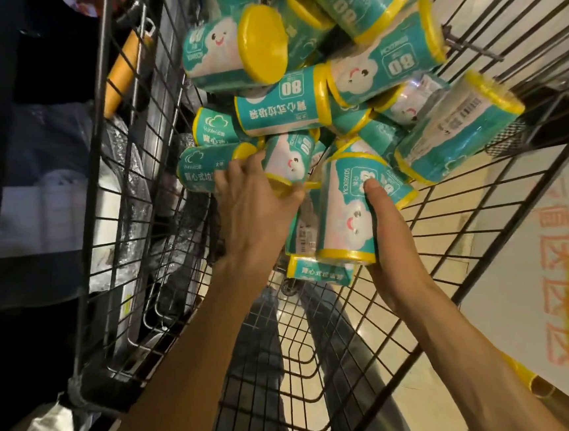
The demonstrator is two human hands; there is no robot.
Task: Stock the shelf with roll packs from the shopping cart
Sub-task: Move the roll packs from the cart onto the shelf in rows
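Note:
Several teal roll packs with yellow ends lie heaped in the black wire shopping cart [466,220]. My right hand [393,236] grips one pack [348,209] from its right side, thumb across the label. A second pack [319,274] lies directly under it. My left hand [254,204] reaches into the heap, its fingers curled over the yellow end of another pack [288,161]. More packs [284,108] pile up behind, toward the far end of the cart.
The cart's wire side [144,200] stands on the left, with dark shelving and wrapped goods [51,201] beyond it. An orange-yellow handle [124,71] pokes up at the cart's left rim. White floor with red lettering [553,277] lies to the right.

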